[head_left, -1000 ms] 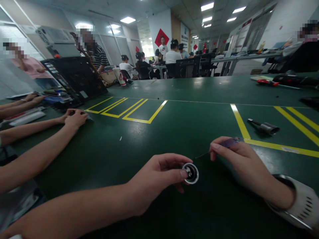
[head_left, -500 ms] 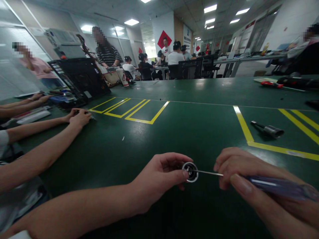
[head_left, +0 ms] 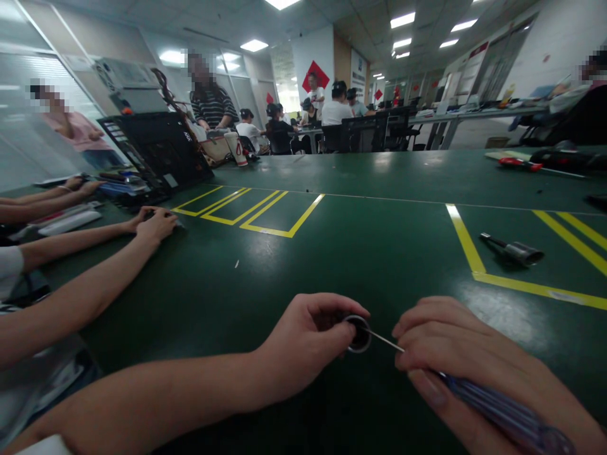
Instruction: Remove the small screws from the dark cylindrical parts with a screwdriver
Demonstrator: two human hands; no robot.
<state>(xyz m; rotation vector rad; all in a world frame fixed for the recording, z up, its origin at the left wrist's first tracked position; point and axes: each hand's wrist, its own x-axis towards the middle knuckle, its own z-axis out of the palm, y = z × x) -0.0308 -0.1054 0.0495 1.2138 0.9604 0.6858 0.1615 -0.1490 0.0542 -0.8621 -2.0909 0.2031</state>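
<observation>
Between the thumb and fingers of my left hand (head_left: 303, 341) is a small round metal part (head_left: 359, 335), hollow, with a shiny rim facing right. My right hand (head_left: 465, 360) is closed around a screwdriver (head_left: 497, 401) with a translucent purplish handle. Its thin shaft points left and reaches into the hollow of the round part; the tip is hidden inside. Farther right on the green table (head_left: 379, 253) lies a dark metal piece (head_left: 515, 249) with a narrow stem and a wide cylindrical end.
Yellow tape lines (head_left: 268, 231) mark the table. A red-handled screwdriver (head_left: 519, 164) lies at the back right. Co-workers' hands (head_left: 156, 224) rest at the left edge, near a tilted black panel (head_left: 159, 151) and a paper cup (head_left: 236, 148). Other people sit beyond.
My right hand has shifted left and lowered the handle, so the screwdriver now slants more. The round part has tilted slightly in my left hand.
</observation>
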